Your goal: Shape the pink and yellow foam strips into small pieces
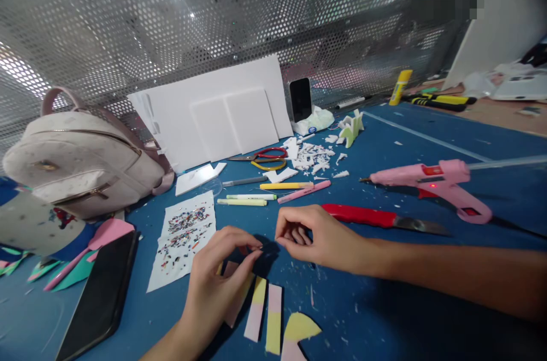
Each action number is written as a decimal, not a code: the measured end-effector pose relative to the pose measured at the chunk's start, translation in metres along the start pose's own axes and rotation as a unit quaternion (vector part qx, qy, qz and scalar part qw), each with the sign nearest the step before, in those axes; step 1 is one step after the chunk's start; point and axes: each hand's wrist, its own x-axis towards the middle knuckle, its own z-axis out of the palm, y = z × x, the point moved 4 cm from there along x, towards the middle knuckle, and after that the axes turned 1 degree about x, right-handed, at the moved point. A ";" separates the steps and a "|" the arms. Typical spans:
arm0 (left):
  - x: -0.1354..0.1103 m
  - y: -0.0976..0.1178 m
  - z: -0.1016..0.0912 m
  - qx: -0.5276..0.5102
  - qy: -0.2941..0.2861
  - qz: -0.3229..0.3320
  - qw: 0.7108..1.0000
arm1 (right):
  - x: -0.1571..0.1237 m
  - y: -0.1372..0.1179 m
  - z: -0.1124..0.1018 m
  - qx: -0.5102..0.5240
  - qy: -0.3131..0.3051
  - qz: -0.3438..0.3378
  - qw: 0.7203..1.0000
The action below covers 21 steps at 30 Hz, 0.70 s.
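Note:
Low over the blue tabletop, my left hand (216, 270) has its thumb and index fingertip pinched together; anything between them is too small to name. Facing it, my right hand (310, 236) is closed with thumb against curled fingers, and what it holds, if anything, is hidden. Below my left hand lie yellow-and-pink foam strips (274, 318) and a fan-shaped yellow-and-pink piece (301, 328). Left of that hand is a white paper sheet (156, 275) scattered with tiny coloured bits. A red-handled utility knife (363, 215) rests just behind my right wrist.
A pink glue gun (421, 176) with a lit red light stands at right. Pens (286, 185), scissors (269, 159) and white scraps (314, 157) lie behind my hands. Leftward are a backpack (85, 161) and black phone (100, 292); white boards (213, 110) lean at the back.

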 end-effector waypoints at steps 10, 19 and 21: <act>0.000 0.006 0.006 0.061 -0.025 0.040 0.997 | -0.004 -0.006 0.004 -0.076 -0.017 -0.070 0.995; 0.002 0.011 0.006 0.078 -0.037 0.060 0.994 | -0.007 -0.011 0.007 -0.095 -0.052 -0.090 0.990; 0.002 0.009 0.006 0.076 -0.036 0.049 0.995 | -0.007 -0.012 0.008 -0.097 -0.059 -0.089 0.990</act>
